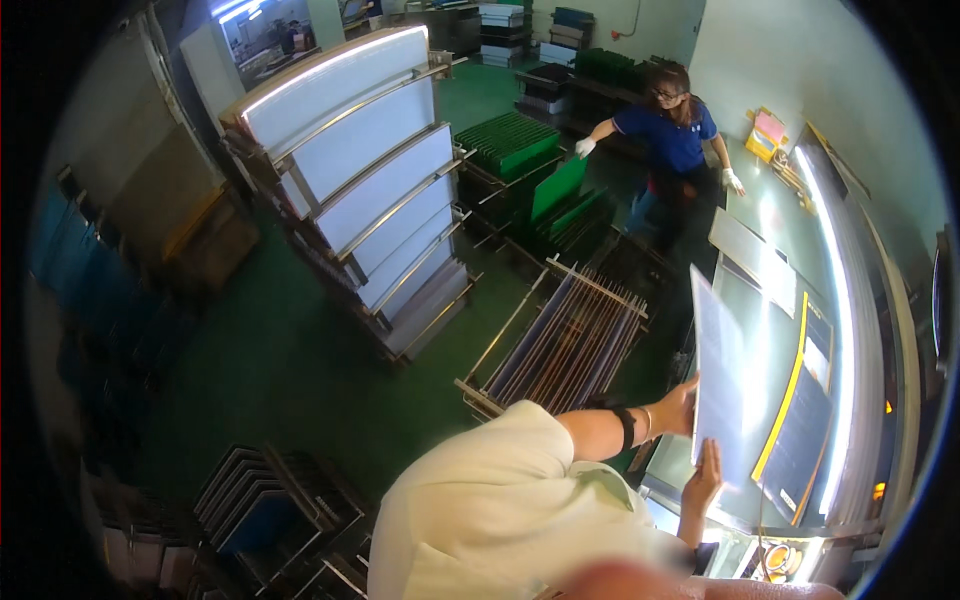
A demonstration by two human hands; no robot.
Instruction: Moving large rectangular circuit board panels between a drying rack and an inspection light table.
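A thin, pale rectangular panel [722,375] stands nearly upright above the near end of a brightly lit worktable [690,470]. My left hand [680,407] grips its left edge, with a black band on that wrist. Lower down, my right hand [704,480] is closed on the panel near its bottom corner. Parts of the fingers are hidden by the panel. Beyond it on the tabletop lies a dark board with a yellow edge [790,410]. A pale flat sheet [752,250] rests farther along the table.
A co-worker [675,140] in a blue shirt and white gloves stands at the table's far end, one hand at a green panel [560,188]. A tall rack of white panels [380,190] and a slatted rack [570,335] stand left. A light tube [838,300] runs along the table.
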